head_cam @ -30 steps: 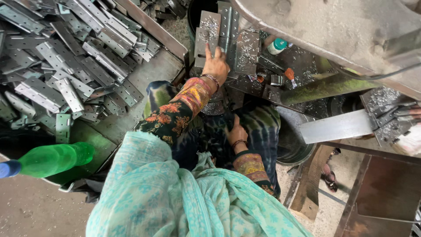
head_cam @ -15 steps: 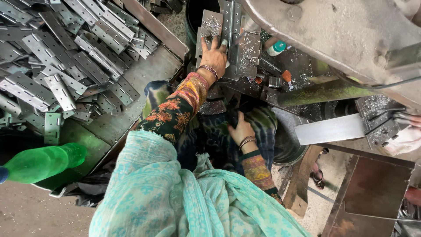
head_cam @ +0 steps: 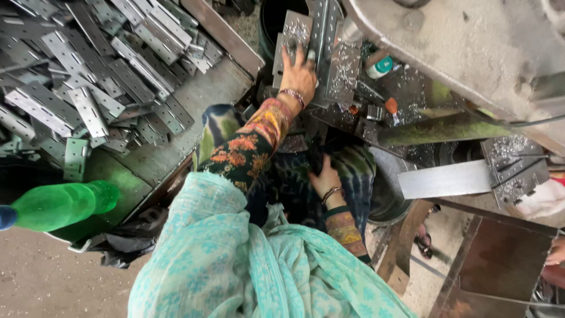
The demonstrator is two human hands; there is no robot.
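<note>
The left hand (head_cam: 299, 73) is stretched far out and laid flat on a metal plate (head_cam: 292, 35). Its fingers are spread open on the plate, and nothing is gripped in it. The plate is grey, has rows of small holes, and is dusted with shiny metal bits. It is found at the far middle of the scene, leaning just beside a second plate (head_cam: 343, 70) on its right. A bangle is worn on the left wrist, and the arm is covered by a sleeve with orange flowers.

The right hand (head_cam: 325, 179) is kept near the body, low in the middle, and is rested on dark tie-dyed cloth over the lap. Its fingers are turned down into the cloth, so it cannot be told if anything is held.

A big pile of strips (head_cam: 88, 70) with holes is seen at the far left. A green bottle (head_cam: 59, 205) is laid at the near left. A pale green scarf (head_cam: 247, 265) is seen at the near middle. A large grey machine (head_cam: 471, 47) is seen at the far right, with a flat steel bar (head_cam: 444, 178) below it.
</note>
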